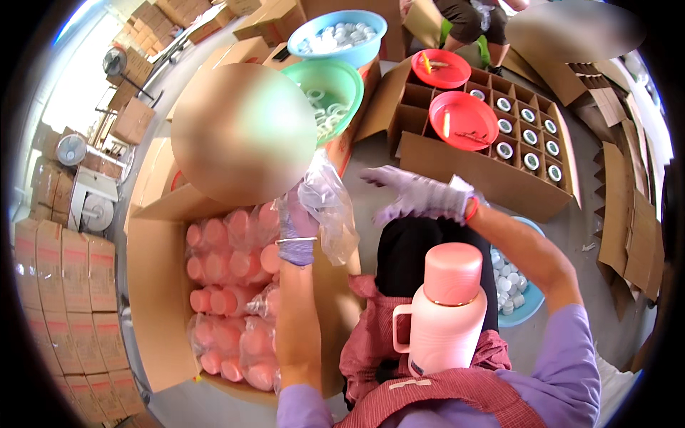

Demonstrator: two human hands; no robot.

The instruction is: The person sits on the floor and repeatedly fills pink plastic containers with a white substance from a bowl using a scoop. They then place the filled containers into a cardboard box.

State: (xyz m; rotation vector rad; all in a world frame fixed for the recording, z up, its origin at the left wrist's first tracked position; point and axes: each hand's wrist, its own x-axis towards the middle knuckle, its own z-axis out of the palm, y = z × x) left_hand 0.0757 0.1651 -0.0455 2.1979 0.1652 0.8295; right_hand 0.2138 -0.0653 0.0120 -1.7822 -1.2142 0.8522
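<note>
My left hand [298, 217], in a pale glove, grips a clear plastic bag [330, 207] that hangs beside it. A blurred patch covers part of its fingers. Below and left of that hand, an open cardboard box [160, 307] holds rows of pink-lidded bottles [227, 303] in clear plastic. My right hand [421, 196], gloved too, is stretched out above my knees with fingers apart and nothing in it. A pink thermos jug [446, 321] with a side handle and a darker pink lid stands upright on my lap, touched by neither hand.
Ahead, a divided carton [485, 175] holds several white-topped items and two red basins [464, 135]. A green basin [349, 93] of rings and blue basins [378, 43] of white caps stand about. Stacked boxes [78, 285] line the left; flattened cardboard [621, 221] lies right. Another person sits ahead.
</note>
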